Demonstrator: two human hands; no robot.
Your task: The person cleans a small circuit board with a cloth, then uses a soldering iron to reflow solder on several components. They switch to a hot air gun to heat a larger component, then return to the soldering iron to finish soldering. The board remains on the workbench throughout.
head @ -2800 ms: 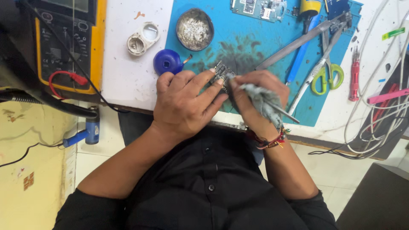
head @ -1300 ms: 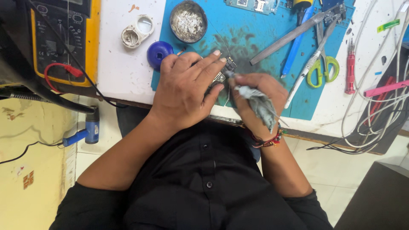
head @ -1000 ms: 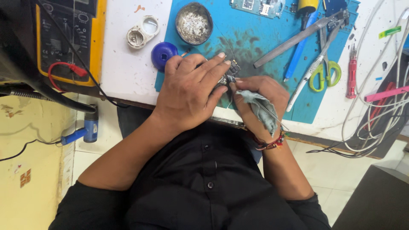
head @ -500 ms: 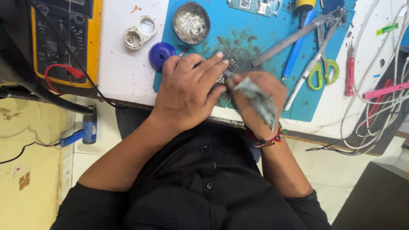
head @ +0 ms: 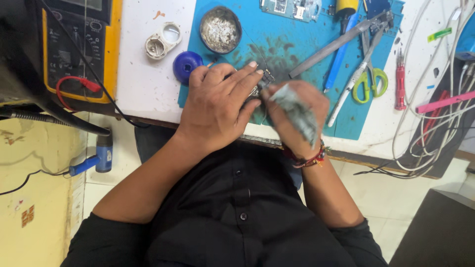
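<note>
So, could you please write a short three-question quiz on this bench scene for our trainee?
1. True or false: the left hand lies on the blue mat.
2. Which hand holds the grey tool?
3. The scissors have handles of which colour: A red, B green, C black?

Key: 1 true; 2 the right hand; 3 B.

White bench (head: 143, 89) w/ blue mat (head: 297, 54) at centre; yellow multimeter (head: 79, 49) at left edge, white round holder (head: 162, 40) & blue cap (head: 187, 65) beside mat, cables (head: 435, 123) at right edge.
</note>
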